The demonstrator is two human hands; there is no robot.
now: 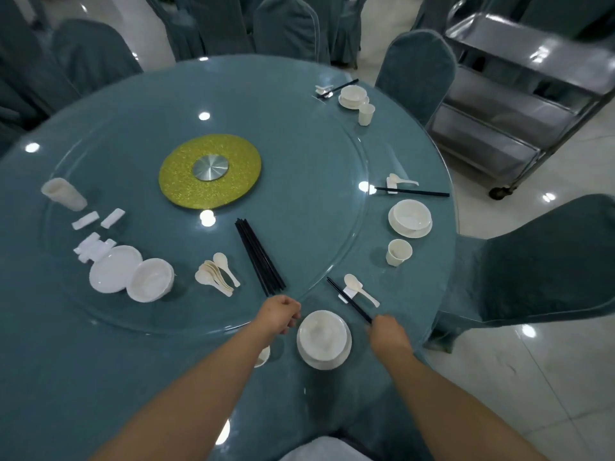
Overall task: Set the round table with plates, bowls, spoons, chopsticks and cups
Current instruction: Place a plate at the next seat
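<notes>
Chopsticks of the nearest place setting lie across a small white rest, and the right hand pinches their near end, its grip closed on the pair. The left hand hovers by the rim of the glass turntable with fingers curled; I cannot see anything held in it.

Risk, as I judge it: a nudge of the pair could slide the rest, knock the spoon lying on it, or leave the tips uneven. The left forearm passes right over a cup, mostly hidden, and could tip it. The bowl on its plate sits between the two hands, near enough to be bumped.

Counted on the round desk: three settings in view, each with one plate, one bowl, one cup, one spoon, one chopstick pair and one rest. The second setting and the far one lie along the right edge.

On the turntable wait the supplies: one bundle of spare chopsticks, one pile of spoons too nested to count, one stack of plates, one stack of bowls, one stack of cups lying on its side, and several loose rests, two apart and a small heap.
</notes>
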